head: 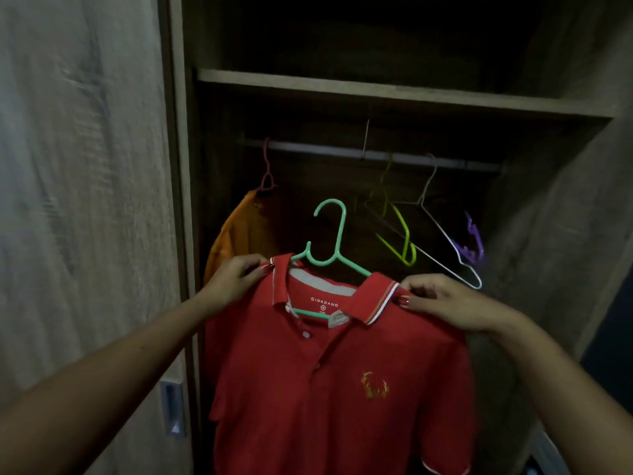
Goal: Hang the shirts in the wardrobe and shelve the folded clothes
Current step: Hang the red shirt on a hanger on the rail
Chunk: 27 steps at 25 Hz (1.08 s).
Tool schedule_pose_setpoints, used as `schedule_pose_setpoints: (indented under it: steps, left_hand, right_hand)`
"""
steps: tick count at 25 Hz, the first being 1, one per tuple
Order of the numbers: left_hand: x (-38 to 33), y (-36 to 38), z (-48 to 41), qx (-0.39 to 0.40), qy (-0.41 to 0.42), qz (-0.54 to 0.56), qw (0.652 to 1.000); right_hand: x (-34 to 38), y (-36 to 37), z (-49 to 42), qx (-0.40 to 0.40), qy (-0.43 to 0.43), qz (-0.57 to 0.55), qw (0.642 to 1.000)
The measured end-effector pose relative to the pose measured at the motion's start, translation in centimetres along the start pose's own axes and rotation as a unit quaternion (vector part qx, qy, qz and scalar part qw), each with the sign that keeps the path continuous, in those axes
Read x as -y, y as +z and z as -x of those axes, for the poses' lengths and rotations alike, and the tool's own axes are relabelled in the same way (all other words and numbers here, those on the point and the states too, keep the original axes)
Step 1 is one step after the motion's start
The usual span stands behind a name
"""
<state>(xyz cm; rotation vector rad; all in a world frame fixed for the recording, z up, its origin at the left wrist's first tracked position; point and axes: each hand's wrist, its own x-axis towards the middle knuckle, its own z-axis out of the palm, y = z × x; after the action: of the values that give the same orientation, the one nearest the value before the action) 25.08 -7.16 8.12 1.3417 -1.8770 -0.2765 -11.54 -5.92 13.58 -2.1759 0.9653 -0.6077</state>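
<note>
Held: red polo shirt (335, 371) on green hanger (330, 234), shoulders pinched in curled fingers of left hand (233, 279) and right hand (445, 303). Advised: raise level, hook over rail (325, 149) right of orange shirt (236, 231).

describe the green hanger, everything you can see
The green hanger looks like mint plastic, with an open hook, a side notch and a lower bar showing in the collar opening. It sits upright inside the red polo shirt, hook free below the rail, not yet hung. The left hand and right hand grip the shirt's shoulders.
</note>
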Motion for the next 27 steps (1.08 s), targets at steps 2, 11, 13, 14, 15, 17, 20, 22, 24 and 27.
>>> schedule_pose_setpoints:
  steps: [2, 11, 13, 14, 15, 17, 20, 22, 24, 27]
  left_hand:
    - [-0.9, 0.4, -0.9, -0.039, -0.012, 0.017, 0.999]
    - [-1.0, -1.5, -2.7, -0.043, -0.19, 0.026, 0.98]
    - [-0.5, -2.6, -2.4, -0.045, -0.223, 0.015, 0.974]
    - [-0.2, -3.0, -2.4, -0.047, -0.228, 0.018, 0.972]
    - [-0.2, -3.1, -2.3, -0.047, -0.229, 0.03, 0.972]
    - [-0.6, -3.0, -2.3, -0.044, -0.215, 0.069, 0.973]
    - [-2.3, -2.9, -2.8, -0.059, -0.172, 0.112, 0.977]
    - [-3.8, -3.4, -3.0, -0.072, -0.134, 0.107, 0.982]
    - [-5.0, -4.0, -2.9, -0.075, -0.116, 0.116, 0.984]
    - [-5.3, -5.2, -2.2, -0.078, -0.119, 0.125, 0.982]
  right_hand:
    - [2.5, -0.5, 0.4, -0.065, -0.001, -0.022, 0.998]
    - [10.5, -2.7, -1.7, -0.215, 0.016, 0.185, 0.959]
    - [11.2, -3.1, -1.5, -0.224, 0.032, 0.225, 0.948]
    - [11.5, -3.0, -1.7, -0.238, 0.043, 0.245, 0.939]
    - [11.6, -2.9, -2.2, -0.26, 0.052, 0.264, 0.927]
    - [11.6, -2.3, -4.3, -0.311, 0.06, 0.284, 0.905]
    - [11.6, -0.7, -9.2, -0.353, 0.064, 0.28, 0.89]
    - [12.1, 0.7, -12.2, -0.376, 0.07, 0.276, 0.882]
    - [12.5, 2.0, -14.2, -0.387, 0.072, 0.275, 0.877]
    - [12.0, 3.7, -16.3, -0.339, 0.082, 0.257, 0.901]
